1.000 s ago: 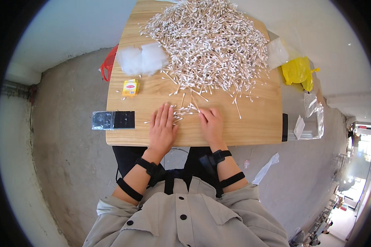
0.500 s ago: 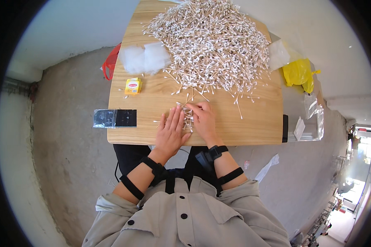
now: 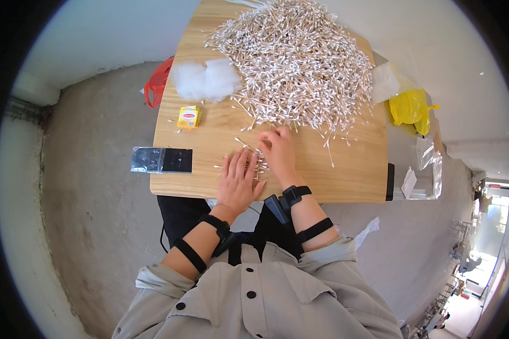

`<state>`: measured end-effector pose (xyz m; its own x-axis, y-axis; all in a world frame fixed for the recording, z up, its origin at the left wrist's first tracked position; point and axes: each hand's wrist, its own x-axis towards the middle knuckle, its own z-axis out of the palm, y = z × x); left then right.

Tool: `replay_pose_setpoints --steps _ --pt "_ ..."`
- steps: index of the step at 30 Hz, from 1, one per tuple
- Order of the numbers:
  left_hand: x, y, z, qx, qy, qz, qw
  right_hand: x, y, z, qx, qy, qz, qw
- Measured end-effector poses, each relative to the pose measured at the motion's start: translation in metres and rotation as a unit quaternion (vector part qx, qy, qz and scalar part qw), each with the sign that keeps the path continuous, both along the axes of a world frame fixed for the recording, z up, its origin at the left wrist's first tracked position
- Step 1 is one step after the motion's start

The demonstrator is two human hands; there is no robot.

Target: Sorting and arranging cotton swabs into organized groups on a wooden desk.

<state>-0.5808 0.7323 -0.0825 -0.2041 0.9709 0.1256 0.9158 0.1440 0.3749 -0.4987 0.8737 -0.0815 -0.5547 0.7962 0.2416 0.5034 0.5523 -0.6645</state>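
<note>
My left hand (image 3: 240,182) lies flat with its fingers stretched forward over a small group of cotton swabs (image 3: 260,164) near the table's front edge. Some of those swabs stick out past its fingertips and on its right side. Just to the right, my right hand (image 3: 279,153) has its fingers bent and pinched together at the near edge of a big heap of cotton swabs (image 3: 305,68). What the pinch holds, if anything, is too small to make out. The heap covers much of the table's far half.
Left on the wooden table (image 3: 339,181) are a yellow box (image 3: 189,117), clear plastic bags (image 3: 206,81) and a black flat object (image 3: 177,160) partly in a clear sleeve. A red bag (image 3: 158,82) hangs at the left edge; a yellow bag (image 3: 408,107) is at the right.
My right hand has moved forward, away from the small group of swabs to the heap's near edge, and its fingers have curled. The left hand stays flat on the group.
</note>
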Motion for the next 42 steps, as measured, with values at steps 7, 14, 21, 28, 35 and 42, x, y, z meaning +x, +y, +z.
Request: replay_pose_setpoints --steps 7,14,21,28,35,42 --pt "0.004 0.003 -0.001 0.008 -0.003 0.01 1.0 0.024 0.004 -0.01 -0.099 -0.005 -0.023 0.995" --pt "-0.007 0.015 -0.01 -0.003 -0.006 0.015 1.0 0.117 0.01 -0.028 -0.256 0.097 -0.184 0.944" --pt "-0.008 0.03 -0.01 0.018 0.025 0.013 0.999 0.18 0.05 -0.012 0.052 -0.003 -0.313 0.948" --pt "-0.016 0.02 -0.012 0.036 0.013 0.02 0.999 0.083 -0.077 0.24 -0.028 0.26 -0.031 0.965" --pt "-0.011 0.021 -0.009 0.041 0.035 0.016 0.998 0.079 -0.15 0.311 -0.128 0.565 0.184 0.794" --pt "-0.008 0.024 -0.004 0.044 0.033 0.011 0.998 0.111 -0.129 0.296 -0.156 0.524 0.388 0.742"
